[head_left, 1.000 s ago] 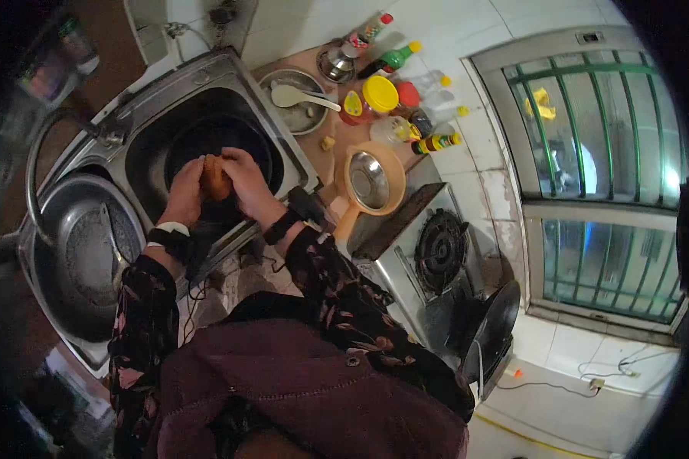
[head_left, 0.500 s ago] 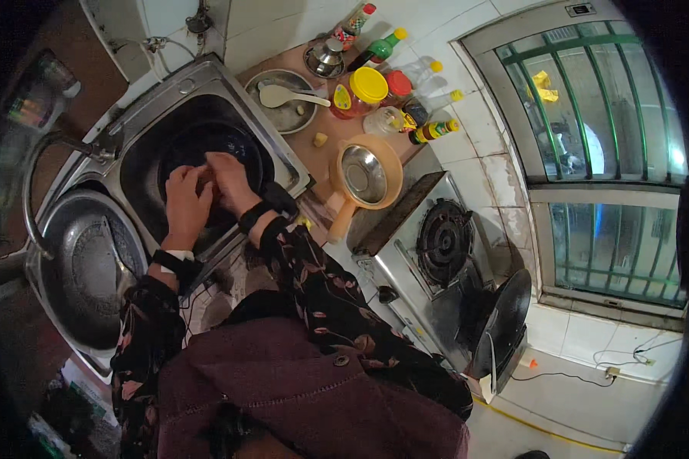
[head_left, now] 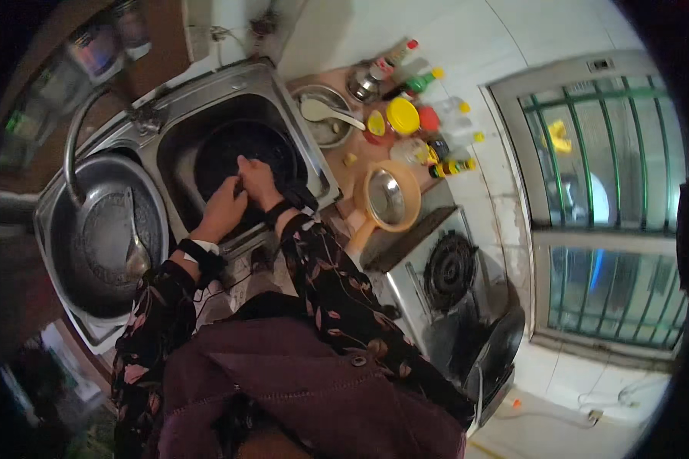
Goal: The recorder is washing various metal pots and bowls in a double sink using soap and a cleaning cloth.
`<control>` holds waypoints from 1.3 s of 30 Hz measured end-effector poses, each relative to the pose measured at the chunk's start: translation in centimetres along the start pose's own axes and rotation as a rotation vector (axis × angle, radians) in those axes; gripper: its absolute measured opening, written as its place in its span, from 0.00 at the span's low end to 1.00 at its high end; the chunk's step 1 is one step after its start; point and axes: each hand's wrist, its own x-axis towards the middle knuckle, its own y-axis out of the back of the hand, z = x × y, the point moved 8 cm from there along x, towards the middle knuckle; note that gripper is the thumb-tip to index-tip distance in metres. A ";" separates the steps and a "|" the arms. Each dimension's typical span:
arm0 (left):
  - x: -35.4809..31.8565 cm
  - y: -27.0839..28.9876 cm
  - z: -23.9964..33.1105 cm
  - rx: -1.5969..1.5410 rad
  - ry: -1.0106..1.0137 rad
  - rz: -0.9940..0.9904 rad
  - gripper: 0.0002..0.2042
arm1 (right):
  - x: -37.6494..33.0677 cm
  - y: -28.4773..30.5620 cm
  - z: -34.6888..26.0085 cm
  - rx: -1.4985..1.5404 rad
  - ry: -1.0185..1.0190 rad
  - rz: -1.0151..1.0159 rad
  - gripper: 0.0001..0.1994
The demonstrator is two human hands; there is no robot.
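Now | left hand [head_left: 223, 208], right hand [head_left: 258, 182] reach into dark pan [head_left: 220, 157] | grips unclear

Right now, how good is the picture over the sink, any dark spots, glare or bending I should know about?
Head view: dim and soft; the dark pan in the sink swallows detail around both hands, left hand, right hand. The window glows brighter, the faucet and counter edges bow from fisheye, and the corners are black.

Pan [head_left: 245, 153] in sink [head_left: 177, 115], wok [head_left: 92, 237] left, stove [head_left: 448, 271] right
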 end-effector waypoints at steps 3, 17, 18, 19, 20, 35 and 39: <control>0.0 0.1 0.8 -0.032 -0.068 -0.040 0.17 | -1.1 1.5 -3.2 -0.229 0.214 0.179 0.21; 0.7 7.5 7.1 -0.095 -0.186 0.179 0.08 | -7.9 4.0 -7.6 0.693 -0.069 -0.255 0.21; 0.9 7.4 7.5 -0.141 -0.199 0.174 0.08 | -7.5 4.7 -7.6 0.686 0.057 -0.148 0.21; 1.1 7.2 7.9 -0.188 -0.212 0.168 0.08 | -7.3 5.6 -7.7 0.673 0.181 -0.038 0.20; 1.1 7.4 7.9 -0.233 -0.213 0.174 0.07 | -7.7 6.5 -8.6 0.656 0.299 0.057 0.20; -0.5 8.0 10.8 0.325 -0.404 0.205 0.06 | -10.1 11.4 -12.2 0.340 0.604 0.309 0.09; -0.7 8.3 10.8 0.200 -0.392 0.204 0.05 | -10.5 11.1 -12.5 0.232 0.578 0.302 0.07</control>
